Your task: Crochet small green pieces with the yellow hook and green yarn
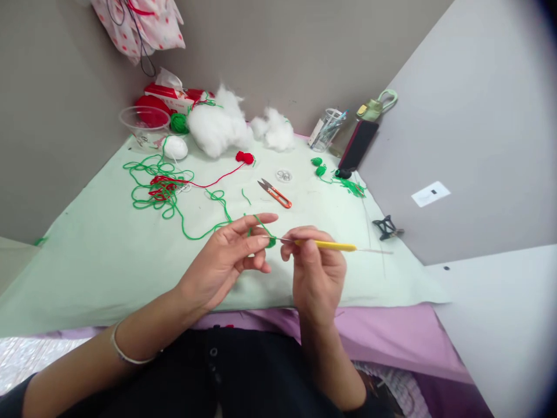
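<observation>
My left hand (230, 252) pinches a small green crocheted piece (271, 241) between thumb and finger, its index finger stretched out with green yarn (261, 222) running over it. In my right hand (319, 267) is a crochet hook with a yellow handle (333, 246), held like a pen. The hook's thin metal tip meets the green piece at its right side. From my left hand the yarn trails back to a loose tangle of green, red and white yarn (163, 188) on the table.
Orange thread snips (275, 194) lie beyond my hands, near a small round clear case (284, 175) and a red crocheted piece (244, 157). White stuffing (220, 125) is piled at the back. A clear cup (326, 130), a phone (358, 145) and green pieces (321, 170) are at right.
</observation>
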The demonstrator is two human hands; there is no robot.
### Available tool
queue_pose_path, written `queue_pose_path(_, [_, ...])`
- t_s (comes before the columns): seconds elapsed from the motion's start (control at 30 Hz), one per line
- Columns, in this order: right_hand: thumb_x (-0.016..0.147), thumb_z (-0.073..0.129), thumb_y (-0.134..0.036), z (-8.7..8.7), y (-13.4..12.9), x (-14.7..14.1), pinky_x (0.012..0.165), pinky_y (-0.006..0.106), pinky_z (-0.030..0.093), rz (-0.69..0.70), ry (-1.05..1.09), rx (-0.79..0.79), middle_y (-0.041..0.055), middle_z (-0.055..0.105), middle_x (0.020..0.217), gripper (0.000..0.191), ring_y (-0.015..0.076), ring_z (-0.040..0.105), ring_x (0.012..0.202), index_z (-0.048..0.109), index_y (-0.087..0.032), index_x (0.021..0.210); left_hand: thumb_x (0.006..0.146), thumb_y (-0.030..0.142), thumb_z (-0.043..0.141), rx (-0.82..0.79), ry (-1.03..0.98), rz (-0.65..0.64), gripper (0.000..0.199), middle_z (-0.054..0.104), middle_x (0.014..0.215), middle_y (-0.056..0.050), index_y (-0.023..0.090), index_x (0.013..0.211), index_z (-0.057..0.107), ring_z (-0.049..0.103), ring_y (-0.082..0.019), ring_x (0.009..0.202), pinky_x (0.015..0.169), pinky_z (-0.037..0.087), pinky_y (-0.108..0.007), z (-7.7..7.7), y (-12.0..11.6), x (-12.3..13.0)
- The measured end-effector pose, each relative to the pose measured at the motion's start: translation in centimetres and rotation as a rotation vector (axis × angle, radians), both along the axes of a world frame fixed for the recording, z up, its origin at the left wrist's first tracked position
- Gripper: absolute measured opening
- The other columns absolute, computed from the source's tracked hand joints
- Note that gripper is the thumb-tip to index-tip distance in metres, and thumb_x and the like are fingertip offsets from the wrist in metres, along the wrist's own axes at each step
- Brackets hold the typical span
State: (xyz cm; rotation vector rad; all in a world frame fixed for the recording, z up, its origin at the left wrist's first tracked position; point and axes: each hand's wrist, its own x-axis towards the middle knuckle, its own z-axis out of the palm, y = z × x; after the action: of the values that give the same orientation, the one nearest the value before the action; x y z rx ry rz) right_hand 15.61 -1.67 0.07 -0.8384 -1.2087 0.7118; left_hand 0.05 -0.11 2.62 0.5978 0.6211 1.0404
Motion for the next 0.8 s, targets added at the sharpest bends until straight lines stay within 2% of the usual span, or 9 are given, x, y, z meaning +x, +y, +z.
queue_pose_path(0.17, [0.102, 0.065, -0.026, -0.3, -0.1, 0.0, 0.068, 0.027, 0.055, 0.034, 0.015, -0.043, 0.0018, 0.077, 0.093, 0.015, 0.0110, 0.065, 0.072, 0.080, -0.026, 0.103, 0.083, 0.018, 0.086, 0.070, 0.088, 0.015, 0.033, 0.064, 0.086, 0.003, 0.023, 0.116, 0.082, 0.068, -0.007, 0.068, 0.074, 0.065, -0.022, -0.1, -0.6, 0.4])
queue_pose_path(0.37, [0.104, 0.062, -0.032, 0.3, -0.1, 0.4, 0.065, 0.025, 0.058, 0.112, 0.192, -0.141, 0.0012, 0.079, 0.089, 0.018, 0.0105, 0.068, 0.068, 0.077, -0.024, 0.097, 0.084, 0.018, 0.084, 0.102, 0.087, 0.004, 0.030, 0.061, 0.090, 0.004, 0.024, 0.114, 0.083, 0.068, -0.005, 0.065, 0.071, 0.065, -0.021, 0.0, -0.5, 0.2])
queue_pose_path(0.5, [0.106, 0.057, -0.030, 0.5, -0.4, 0.5, 0.067, 0.026, 0.058, 0.122, 0.150, -0.100, 0.0012, 0.080, 0.092, 0.020, 0.0105, 0.070, 0.070, 0.075, -0.024, 0.099, 0.085, 0.019, 0.084, 0.118, 0.123, 0.014, 0.029, 0.060, 0.092, 0.004, 0.025, 0.114, 0.084, 0.068, -0.005, 0.064, 0.071, 0.064, -0.021, -0.3, -0.5, 0.0])
queue_pose_path(0.63, [0.107, 0.052, -0.022, 0.7, -1.1, 0.5, 0.068, 0.030, 0.060, -0.004, -0.088, 0.023, 0.0025, 0.079, 0.097, 0.022, 0.0127, 0.071, 0.073, 0.074, -0.024, 0.106, 0.087, 0.021, 0.084, 0.200, 0.195, 0.058, 0.030, 0.062, 0.093, 0.003, 0.029, 0.115, 0.084, 0.072, -0.008, 0.074, 0.075, 0.063, -0.019, -0.7, -0.6, -0.2])
queue_pose_path(0.73, [0.105, 0.051, -0.014, 0.2, -1.4, 0.2, 0.073, 0.033, 0.062, -0.121, -0.408, 0.217, 0.0042, 0.077, 0.099, 0.027, 0.0162, 0.073, 0.083, 0.072, -0.026, 0.118, 0.084, 0.018, 0.085, 0.264, 0.236, 0.135, 0.032, 0.061, 0.086, 0.003, 0.028, 0.115, 0.083, 0.067, -0.008, 0.078, 0.076, 0.061, -0.017, -0.6, -0.8, 0.0])
queue_pose_path(0.8, [0.101, 0.057, -0.011, -0.5, -1.3, -0.1, 0.075, 0.034, 0.064, -0.232, -0.611, 0.368, 0.0063, 0.077, 0.103, 0.030, 0.0190, 0.074, 0.092, 0.071, -0.026, 0.123, 0.081, 0.016, 0.088, 0.252, 0.205, 0.167, 0.039, 0.063, 0.085, 0.003, 0.027, 0.118, 0.082, 0.062, -0.007, 0.077, 0.073, 0.059, -0.015, -0.5, -0.9, 0.3])
